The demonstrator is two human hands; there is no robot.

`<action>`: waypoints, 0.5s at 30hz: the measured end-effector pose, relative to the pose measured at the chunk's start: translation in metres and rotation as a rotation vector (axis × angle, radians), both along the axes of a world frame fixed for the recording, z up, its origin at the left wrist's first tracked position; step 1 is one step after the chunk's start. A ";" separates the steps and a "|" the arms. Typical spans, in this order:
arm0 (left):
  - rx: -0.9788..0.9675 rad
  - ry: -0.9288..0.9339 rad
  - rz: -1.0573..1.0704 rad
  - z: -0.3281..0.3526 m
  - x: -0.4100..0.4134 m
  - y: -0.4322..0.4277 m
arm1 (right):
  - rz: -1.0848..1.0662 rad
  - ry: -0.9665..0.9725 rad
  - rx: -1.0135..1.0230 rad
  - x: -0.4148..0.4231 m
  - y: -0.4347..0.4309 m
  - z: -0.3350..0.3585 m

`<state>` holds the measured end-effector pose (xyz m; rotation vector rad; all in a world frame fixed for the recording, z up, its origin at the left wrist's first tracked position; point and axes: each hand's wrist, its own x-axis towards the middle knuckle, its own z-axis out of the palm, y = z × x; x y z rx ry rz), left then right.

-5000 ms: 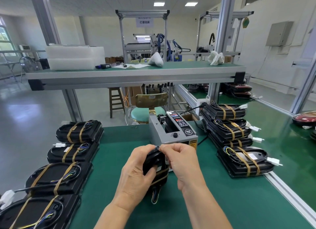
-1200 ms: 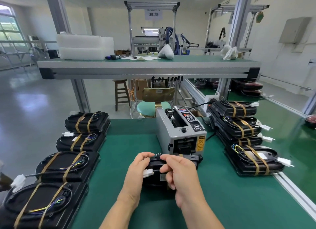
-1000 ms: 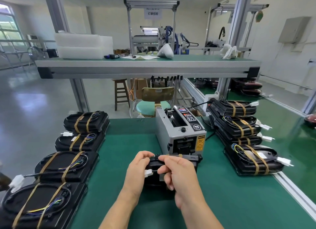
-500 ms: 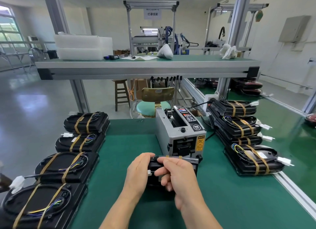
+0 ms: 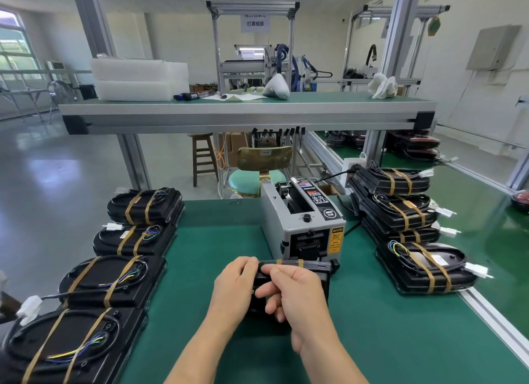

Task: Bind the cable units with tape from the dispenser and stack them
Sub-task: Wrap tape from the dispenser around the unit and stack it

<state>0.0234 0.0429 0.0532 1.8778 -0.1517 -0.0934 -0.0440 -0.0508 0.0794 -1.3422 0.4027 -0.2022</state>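
A black cable unit (image 5: 313,269) with two brown tape bands across its top lies on the green mat, just in front of the grey tape dispenser (image 5: 303,220). My left hand (image 5: 233,287) grips its left end, fingers curled over the top edge. My right hand (image 5: 294,292) holds the near side, with thumb and forefinger pinching at the top left edge. Most of the unit is hidden behind my hands. No loose tape strip shows at the dispenser's mouth.
Taped black units lie in a row along the left edge (image 5: 114,280) and in stacks at the right (image 5: 400,211), with one more at the front right (image 5: 423,267). An aluminium rail (image 5: 492,323) borders the mat on the right. A shelf (image 5: 246,111) spans overhead.
Five seconds ago I held the unit upright and higher; it now lies flat on the mat before the dispenser. Over the last second my right fingers shifted a little along its top edge.
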 end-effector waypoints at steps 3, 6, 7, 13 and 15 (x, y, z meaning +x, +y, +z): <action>0.026 -0.024 -0.003 0.000 0.000 0.001 | 0.002 0.003 -0.002 -0.001 0.000 0.001; 0.039 -0.039 -0.022 0.001 0.000 0.001 | 0.000 0.012 -0.008 -0.002 -0.003 0.001; 0.042 -0.044 -0.029 0.001 0.000 0.001 | -0.006 0.012 -0.024 -0.002 -0.004 0.001; 0.022 -0.030 -0.012 -0.003 0.002 0.002 | -0.319 -0.121 -0.523 -0.004 -0.029 0.000; 0.020 -0.021 -0.021 -0.005 0.002 0.002 | -0.452 -0.133 -0.764 -0.005 -0.040 -0.003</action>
